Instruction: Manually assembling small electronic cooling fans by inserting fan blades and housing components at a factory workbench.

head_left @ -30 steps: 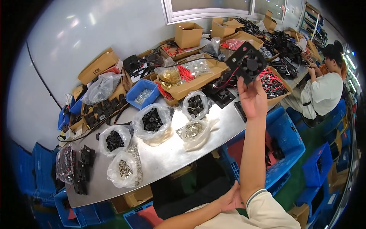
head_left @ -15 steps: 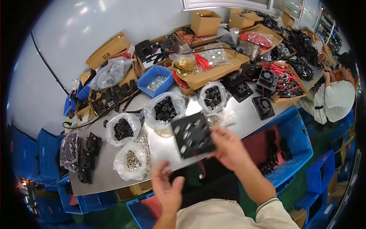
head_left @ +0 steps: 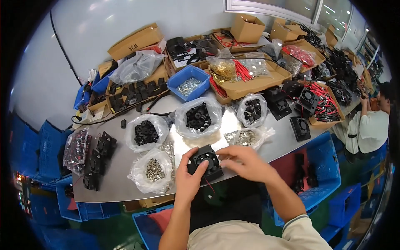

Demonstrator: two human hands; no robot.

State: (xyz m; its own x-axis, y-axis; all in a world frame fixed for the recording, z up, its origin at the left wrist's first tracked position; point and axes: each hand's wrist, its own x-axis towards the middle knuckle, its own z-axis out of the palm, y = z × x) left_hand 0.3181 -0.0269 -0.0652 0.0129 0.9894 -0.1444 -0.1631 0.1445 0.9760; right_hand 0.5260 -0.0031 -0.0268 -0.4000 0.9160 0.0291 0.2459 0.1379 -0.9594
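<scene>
A black cooling fan [head_left: 202,156] on a square plate is held near the table's front edge, its round face turned up and a thin red wire hanging below. My left hand [head_left: 188,181] grips its left side, with the thumb across the front. At the fan's right edge, the curled finger and thumb of my right hand [head_left: 246,163] pinch the rim. Just beyond the fan lie bags of black round parts [head_left: 197,118] and a bag of small metal pieces [head_left: 246,137]. A bag of metal nuts [head_left: 155,170] sits to the left.
A blue bin [head_left: 189,86] of small metal parts and cardboard trays [head_left: 258,83] line the table's far side. More fans [head_left: 301,127] stand at the right, others [head_left: 98,160] at the left. Blue crates [head_left: 323,175] flank the table. A person [head_left: 373,127] sits at far right.
The fan has turned from its flat plate side to its round face and come lower. My left hand, open and apart before, now grips it. The view has shifted.
</scene>
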